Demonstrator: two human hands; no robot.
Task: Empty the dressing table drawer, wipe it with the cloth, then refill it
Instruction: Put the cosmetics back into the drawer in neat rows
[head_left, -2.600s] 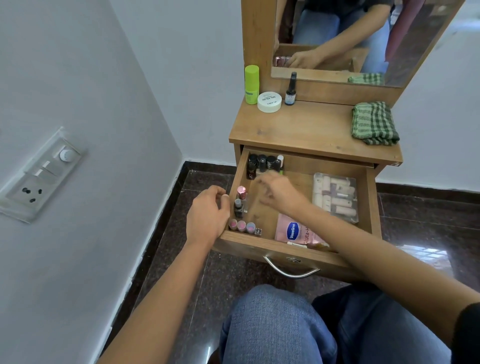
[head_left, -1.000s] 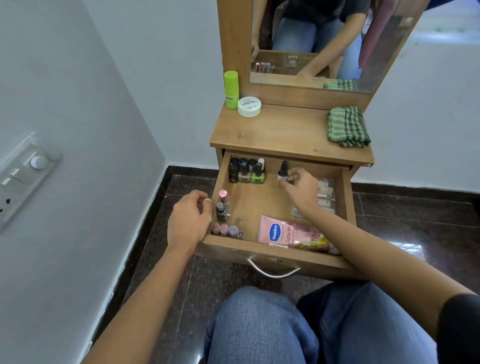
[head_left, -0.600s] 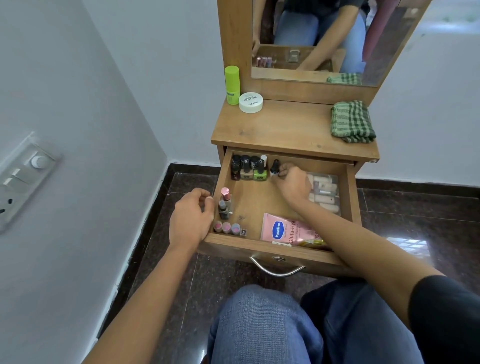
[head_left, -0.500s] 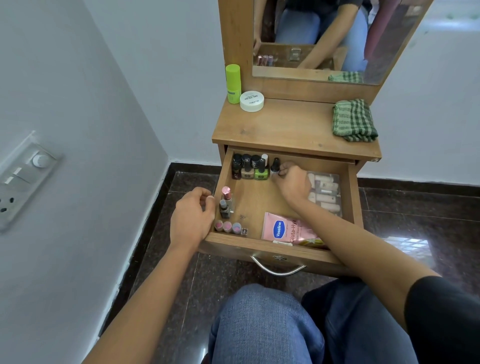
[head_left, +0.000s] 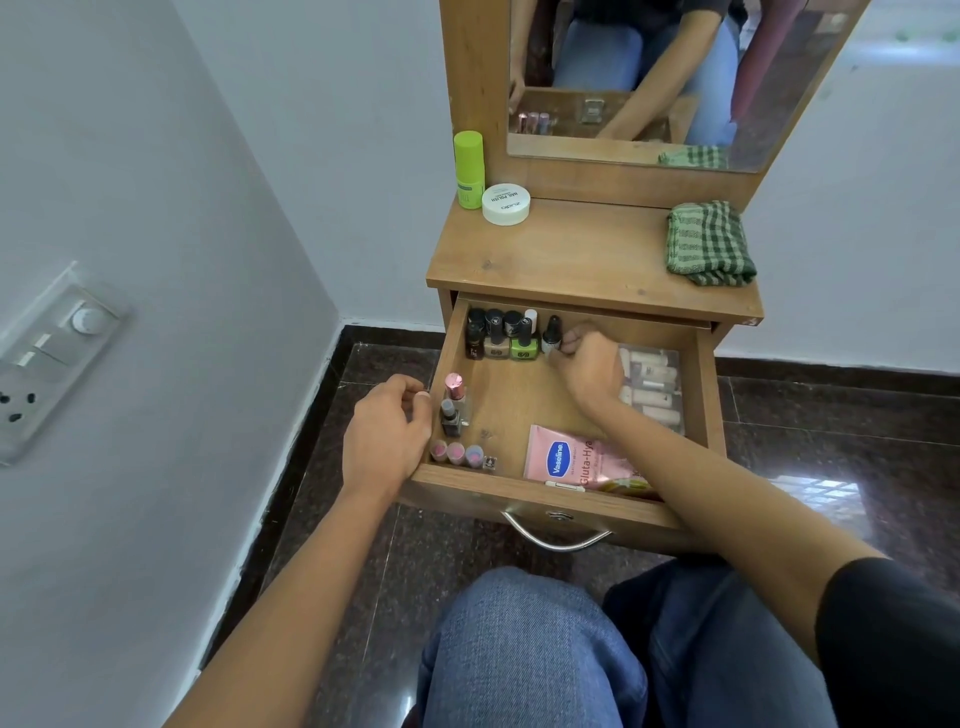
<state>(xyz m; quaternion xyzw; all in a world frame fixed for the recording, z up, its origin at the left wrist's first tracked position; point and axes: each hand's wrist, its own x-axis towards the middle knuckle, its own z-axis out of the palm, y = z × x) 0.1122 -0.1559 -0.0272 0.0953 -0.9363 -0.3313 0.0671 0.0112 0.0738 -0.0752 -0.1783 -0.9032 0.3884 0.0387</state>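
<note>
Drawer (head_left: 698, 395): your right hand (head_left: 589, 366) pinches dropper bottle (head_left: 551, 336); seat it upright beside polish row (head_left: 498, 338); left hand (head_left: 387, 434) loosely curled, empty.

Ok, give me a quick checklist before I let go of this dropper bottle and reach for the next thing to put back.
1. Dropper bottle upright beside the polish row: ok.
2. Right hand off the bottle: not ok, fingertips at its base.
3. Left hand steadying the drawer at its left edge: ok.
4. Items left on the tabletop: not ok, green tube and white jar remain.
5. Bare drawer floor left for them: ok, in the middle.
6. Cloth clear of the drawer: ok.
</note>
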